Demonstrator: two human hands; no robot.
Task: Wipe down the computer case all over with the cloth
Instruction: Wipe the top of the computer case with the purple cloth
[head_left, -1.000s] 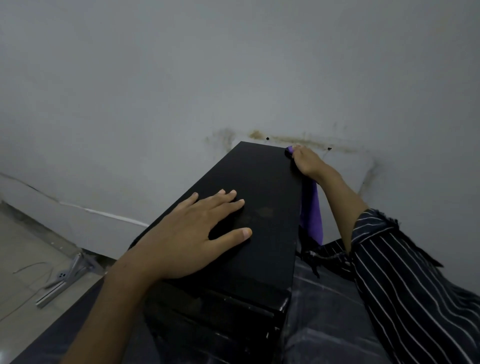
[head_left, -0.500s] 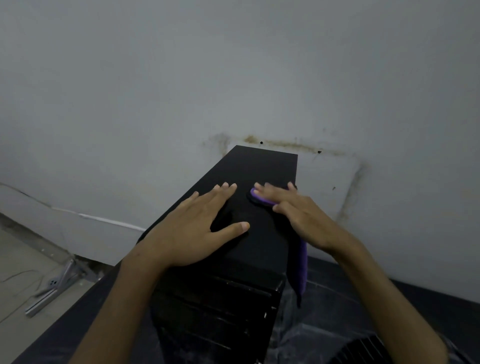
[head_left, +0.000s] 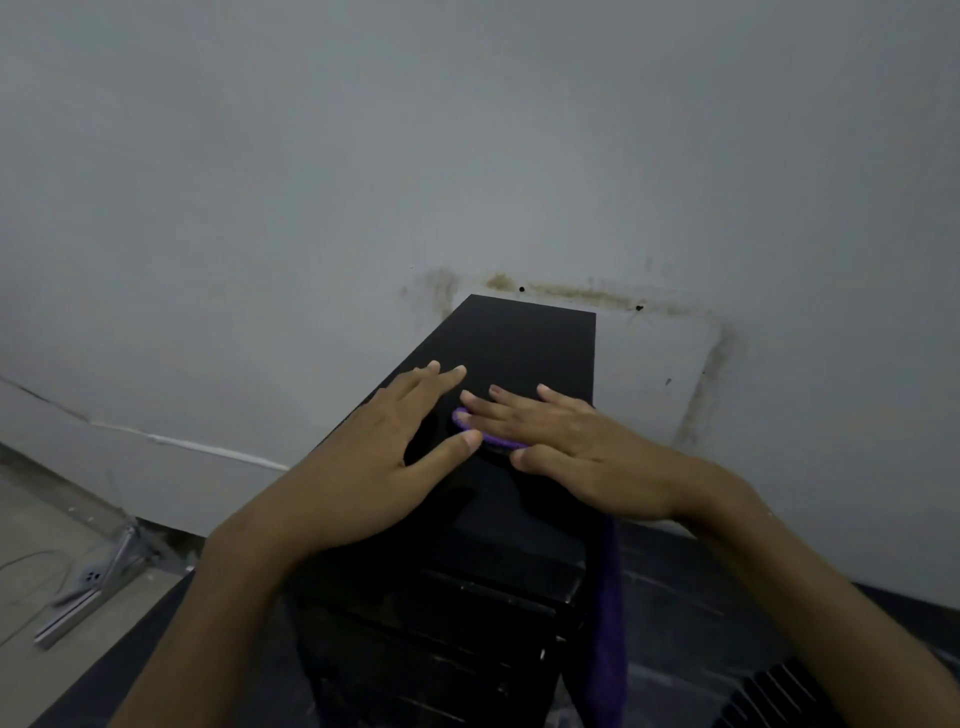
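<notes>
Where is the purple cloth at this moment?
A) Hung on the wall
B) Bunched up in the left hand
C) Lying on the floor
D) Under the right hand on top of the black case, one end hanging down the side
D: the right hand presses the purple cloth flat onto the computer case, and the cloth's tail hangs down the case's right side.

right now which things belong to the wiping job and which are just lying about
Job: black computer case; purple cloth; right hand pressing the cloth down; left hand flat on the case.
Lying about: silver metal stand on the floor; dark tabletop.
</notes>
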